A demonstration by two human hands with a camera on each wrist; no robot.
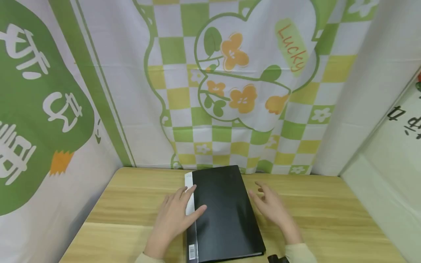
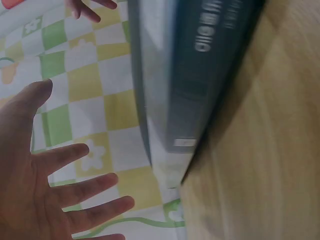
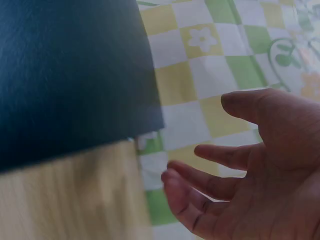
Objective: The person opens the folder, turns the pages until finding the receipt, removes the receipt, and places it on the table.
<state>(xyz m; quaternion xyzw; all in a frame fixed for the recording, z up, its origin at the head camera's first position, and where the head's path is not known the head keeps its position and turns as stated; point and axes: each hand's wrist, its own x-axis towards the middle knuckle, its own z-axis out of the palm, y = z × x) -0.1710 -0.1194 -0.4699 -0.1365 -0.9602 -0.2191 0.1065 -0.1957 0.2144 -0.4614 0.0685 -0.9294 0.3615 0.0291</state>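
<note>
A black file folder (image 1: 227,212) lies closed on the wooden table, its spine with a white strip and barcode on the left. My left hand (image 1: 175,215) is above the spine side, thumb and fingers spread, overlapping the cover's edge in the head view. The left wrist view shows the folder's spine (image 2: 187,90) with white lettering, and the spread fingers apart from it. Beside the folder's right edge, my right hand (image 1: 271,204) has loosely bent fingers and holds nothing. In the right wrist view, the folder's cover (image 3: 70,75) is to the left of the fingers.
The wood-grain table (image 1: 131,204) extends to both sides of the folder. A patterned curtain (image 1: 184,109) hangs along its back edge, with printed cloth (image 1: 33,109) on the left and a pale sheet (image 1: 388,175) on the right. A small black object (image 1: 277,259) is by my right sleeve.
</note>
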